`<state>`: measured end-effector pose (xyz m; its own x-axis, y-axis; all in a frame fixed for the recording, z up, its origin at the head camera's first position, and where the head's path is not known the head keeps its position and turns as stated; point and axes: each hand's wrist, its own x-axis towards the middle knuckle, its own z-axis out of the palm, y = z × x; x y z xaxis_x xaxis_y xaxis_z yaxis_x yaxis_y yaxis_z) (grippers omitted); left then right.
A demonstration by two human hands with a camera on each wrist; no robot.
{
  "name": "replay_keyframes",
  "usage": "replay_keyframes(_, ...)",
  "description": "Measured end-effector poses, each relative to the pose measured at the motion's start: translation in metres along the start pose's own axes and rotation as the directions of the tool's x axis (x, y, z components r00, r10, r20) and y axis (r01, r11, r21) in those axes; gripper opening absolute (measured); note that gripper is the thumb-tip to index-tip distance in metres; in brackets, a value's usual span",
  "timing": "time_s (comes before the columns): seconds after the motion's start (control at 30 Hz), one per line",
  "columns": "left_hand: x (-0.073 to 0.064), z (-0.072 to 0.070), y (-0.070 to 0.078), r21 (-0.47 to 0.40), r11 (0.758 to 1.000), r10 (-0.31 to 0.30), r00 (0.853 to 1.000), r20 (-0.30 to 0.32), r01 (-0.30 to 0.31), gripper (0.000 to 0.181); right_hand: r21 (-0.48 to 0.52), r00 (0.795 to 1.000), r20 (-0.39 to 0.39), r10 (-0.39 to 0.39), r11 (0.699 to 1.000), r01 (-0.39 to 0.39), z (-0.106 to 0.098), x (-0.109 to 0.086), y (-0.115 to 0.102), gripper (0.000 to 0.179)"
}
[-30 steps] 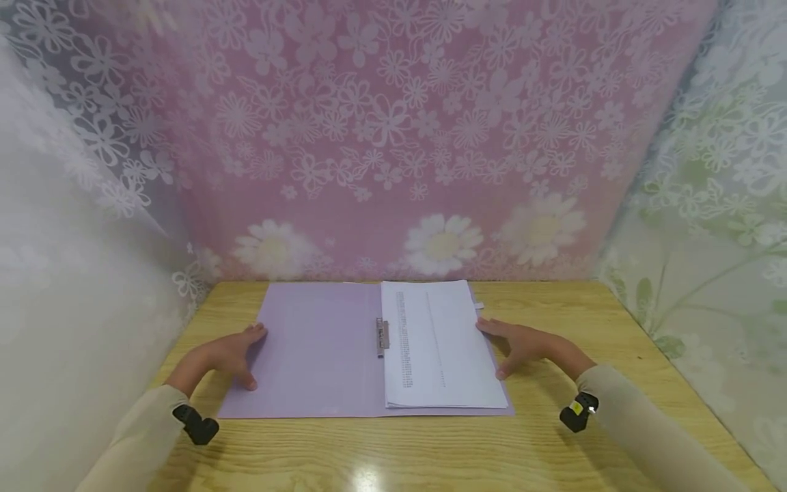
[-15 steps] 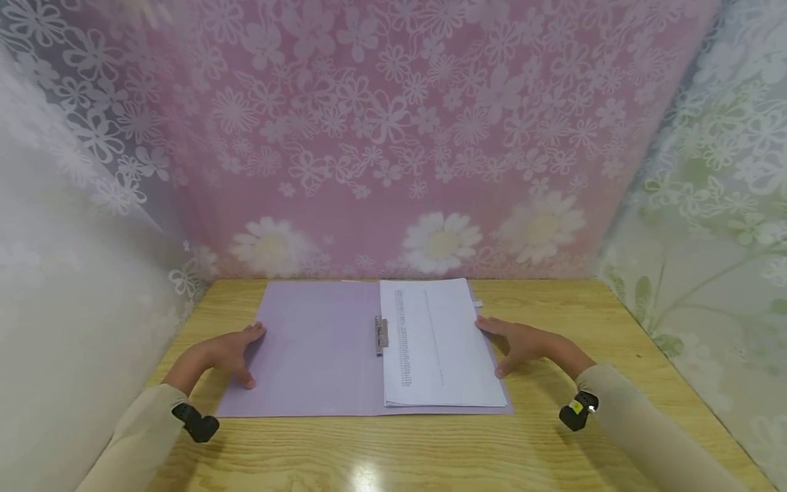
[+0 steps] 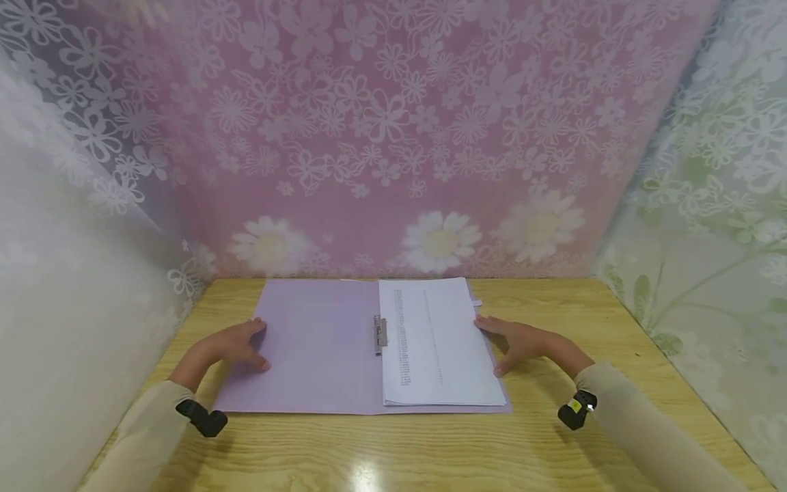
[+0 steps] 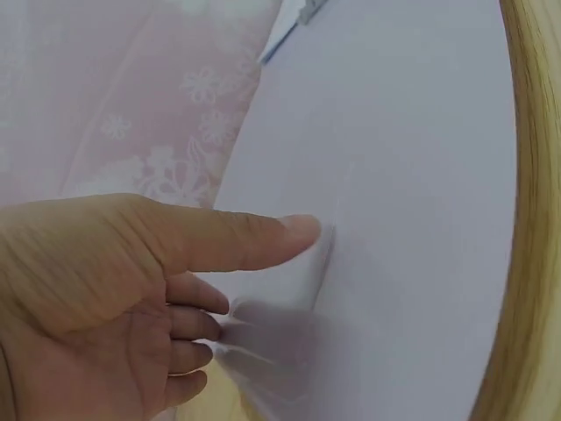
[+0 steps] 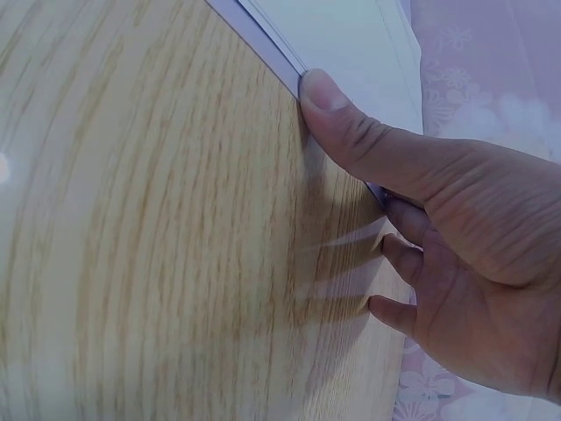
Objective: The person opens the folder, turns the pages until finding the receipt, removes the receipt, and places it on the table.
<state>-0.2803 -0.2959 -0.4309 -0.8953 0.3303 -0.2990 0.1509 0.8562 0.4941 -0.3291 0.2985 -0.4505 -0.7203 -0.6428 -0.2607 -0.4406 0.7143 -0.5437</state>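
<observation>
A lilac file folder (image 3: pixel 320 342) lies spread on the wooden table, with a metal clip (image 3: pixel 380 335) at its spine. White printed paper sheets (image 3: pixel 455 348) are stacked on its right side. My left hand (image 3: pixel 230 347) is at the left cover's outer edge. In the left wrist view its thumb (image 4: pixel 272 239) reaches over the cover, the other fingers close to the edge. My right hand (image 3: pixel 522 343) touches the right outer edge of the folder and sheets. Its thumb tip (image 5: pixel 323 89) rests at the sheets' edge in the right wrist view, fingertips lower along the side.
The wooden table (image 3: pixel 344 451) runs up to a pink flowered backdrop (image 3: pixel 393 150). A pale cloth (image 3: pixel 74 273) hangs on the left and a green-patterned one (image 3: pixel 713 260) on the right. A small white tab (image 3: pixel 477 303) sticks out at the folder's right edge.
My left hand has moved a little right, its thumb now farther over the left cover. The right hand keeps its place. The head view has shifted slightly.
</observation>
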Motion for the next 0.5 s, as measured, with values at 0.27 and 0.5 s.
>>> replay_keyframes(0.27, 0.012, 0.003, 0.038, 0.035, 0.998, 0.061, 0.99, -0.125, -0.057, 0.086, -0.001, 1.0, 0.003, 0.025, 1.0, -0.025, 0.0, 0.002, 0.002, 0.121)
replay_keyframes(0.5, 0.03, 0.021, 0.09, 0.049, 0.987, 0.162, 0.967, -0.198, -0.155, 0.08, -0.005, 0.999, -0.001, 0.032, 0.999, -0.032, 0.001, 0.001, 0.003, 0.121)
